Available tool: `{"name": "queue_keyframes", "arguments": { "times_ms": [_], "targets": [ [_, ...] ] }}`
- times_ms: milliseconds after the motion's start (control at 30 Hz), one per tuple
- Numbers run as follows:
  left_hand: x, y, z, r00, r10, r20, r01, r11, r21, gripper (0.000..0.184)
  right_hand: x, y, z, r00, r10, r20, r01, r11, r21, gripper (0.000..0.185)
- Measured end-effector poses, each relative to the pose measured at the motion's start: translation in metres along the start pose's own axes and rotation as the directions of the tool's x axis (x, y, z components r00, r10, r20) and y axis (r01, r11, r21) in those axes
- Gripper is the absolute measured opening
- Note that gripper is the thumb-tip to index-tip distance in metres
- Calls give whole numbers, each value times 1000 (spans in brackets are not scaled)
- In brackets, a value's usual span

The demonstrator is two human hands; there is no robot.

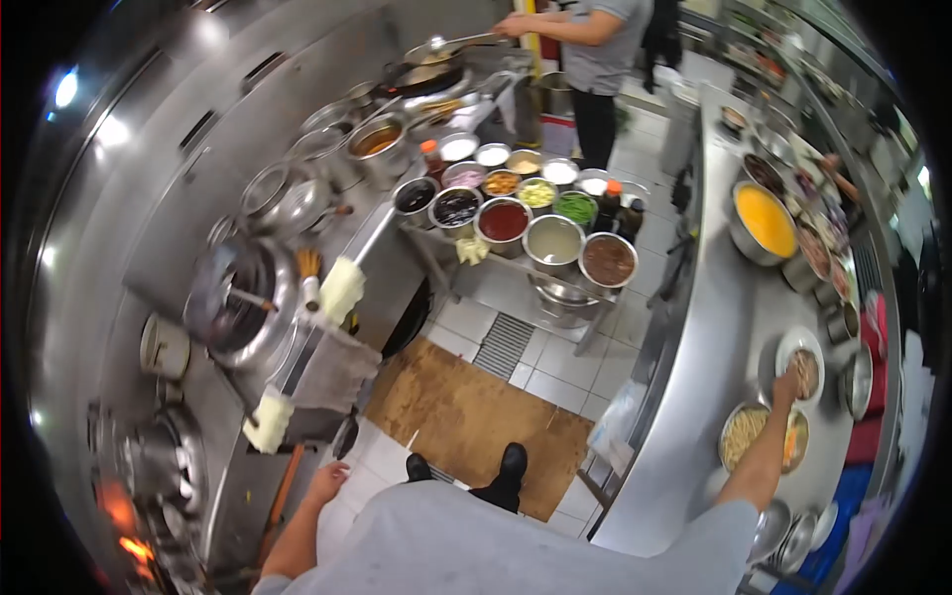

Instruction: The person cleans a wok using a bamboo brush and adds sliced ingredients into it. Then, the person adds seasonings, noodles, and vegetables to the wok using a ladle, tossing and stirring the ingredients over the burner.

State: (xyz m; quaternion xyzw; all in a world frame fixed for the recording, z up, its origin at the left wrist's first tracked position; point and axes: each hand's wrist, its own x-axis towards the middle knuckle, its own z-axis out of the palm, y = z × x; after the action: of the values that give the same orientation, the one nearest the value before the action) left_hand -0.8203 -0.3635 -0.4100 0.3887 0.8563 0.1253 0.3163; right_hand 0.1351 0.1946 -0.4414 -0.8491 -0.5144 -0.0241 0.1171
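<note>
Grey cloth of my shirt (516, 540) lies closest, with my shoes (511, 461) beyond it on the brown mat (476, 397). Out to the side, my right grip (788, 385) is down at the food (805, 374) in a white plate (784, 359) on the steel counter (684, 397). The fingertips are lost against that food, so I cannot tell how far they are closed or whether they have hold of any. My left grip (325, 483) hangs loosely open, holding nothing that I can see.

I judge the handling at the plate to be under way: food already lies in it, and my fingers are at it. How much is left I cannot tell. My forearm crosses a metal bowl (724, 448) of pale strips and orange pieces just beside the plate, with plenty still inside.

Between plate and the counter's front edge runs a bare strip of steel. Stacked bowls (769, 531) sit nearer me and a big bowl of yellow liquid (751, 246) farther along, so sideways room is tighter. The mat gives standing room; ahead, a group of pots (553, 270) bounds it, and to my left, flames (134, 547) show at the stove.
</note>
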Motion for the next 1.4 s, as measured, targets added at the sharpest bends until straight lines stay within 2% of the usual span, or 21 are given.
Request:
{"name": "queue_keyframes", "arguments": {
  "times_ms": [67, 100, 133, 167, 267, 333, 400, 533, 600, 633, 767, 900, 967, 1000, 1033, 1100, 1133, 1167, 1200, 1300, 1400],
  "targets": [
    [-34, -73, 5, 993, -110, -36, 112, 993, 44, 27, 8, -8, 8, 999, 46, -27, -46, 999, 19, 57],
    [-52, -101, 9, 952, -304, 41, 305, 952, -6, 28, 7, -21, 2, 1000, 19, -24, -19, 1000, 21, 57],
    [-64, -114, 14, 870, -475, 130, 483, 875, -40, 30, -3, -34, -12, 995, 86, -46, -90, 993, -83, 51],
    [-73, -113, 17, 865, -486, 127, 495, 867, -51, 30, -12, -47, -22, 985, 153, -75, -165, 969, -184, 46],
    [-92, -107, 26, 803, -547, 237, 570, 821, -32, 30, 6, -24, -6, 987, -16, 160, 81, 908, -411, 38],
    [-77, -103, 40, 854, -443, 274, 481, 872, -89, 30, -16, -55, -41, 982, 23, 186, 49, 927, -372, 35],
    [-54, -85, 46, 911, -327, 251, 338, 941, -2, 30, 8, -7, 1, 977, -213, -19, 201, 947, -250, 35],
    [-23, -41, 24, 969, -164, 187, 173, 984, -38, 31, -4, -51, -39, 999, -12, 49, 24, 968, -250, 37],
    [-12, -48, 23, 984, -124, 130, 136, 988, -79, 31, -23, -91, -60, 983, -26, -184, 22, 1000, -22, 37],
    [-8, -46, 21, 989, -116, 92, 125, 987, -104, 31, -16, -94, -61, 787, -471, -398, 410, 882, -233, 37],
    [2, -83, 38, 995, -89, 47, 96, 978, -184, 32, -105, -234, -135, 793, -524, -312, 379, 824, -421, 28],
    [-3, -147, 87, 984, -152, 89, 173, 932, -320, 32, -240, -398, -179, 492, -745, -451, 784, 604, -143, 22],
    [-14, -178, 109, 966, -215, 143, 255, 877, -407, 30, -311, -478, -168, 351, -785, -511, 914, 406, 5, 19],
    [-24, -186, 108, 950, -249, 188, 310, 828, -467, 27, -366, -530, -194, 336, -867, -367, 942, 317, 115, 18],
    [-32, -197, 111, 926, -306, 223, 378, 761, -526, 27, -405, -571, -182, 253, -875, -413, 960, 174, 220, 17],
    [-44, -229, 126, 899, -355, 256, 436, 680, -590, 26, -505, -655, -201, 110, -890, -442, 882, -118, 456, 16],
    [-48, -250, 138, 874, -401, 274, 467, 538, -702, 25, -550, -695, -204, 34, -866, -499, 793, -280, 540, 17],
    [-51, -266, 141, 844, -442, 303, 481, 377, -792, 24, -596, -731, -220, -6, -849, -528, 715, -373, 591, 19],
    [-55, -276, 138, 843, -445, 303, 480, 366, -798, 24, -634, -764, -228, -64, -864, -499, 604, -431, 670, 17],
    [-75, -289, 119, 815, -548, 188, 380, 261, -887, 24, -744, -879, -215, -2, -947, -320, 24, -320, 947, 16],
    [-92, -309, 119, 757, -649, 80, 159, 64, -985, 26, -829, -992, -216, -144, -990, 7, -406, 66, 912, 23]
  ]
}}
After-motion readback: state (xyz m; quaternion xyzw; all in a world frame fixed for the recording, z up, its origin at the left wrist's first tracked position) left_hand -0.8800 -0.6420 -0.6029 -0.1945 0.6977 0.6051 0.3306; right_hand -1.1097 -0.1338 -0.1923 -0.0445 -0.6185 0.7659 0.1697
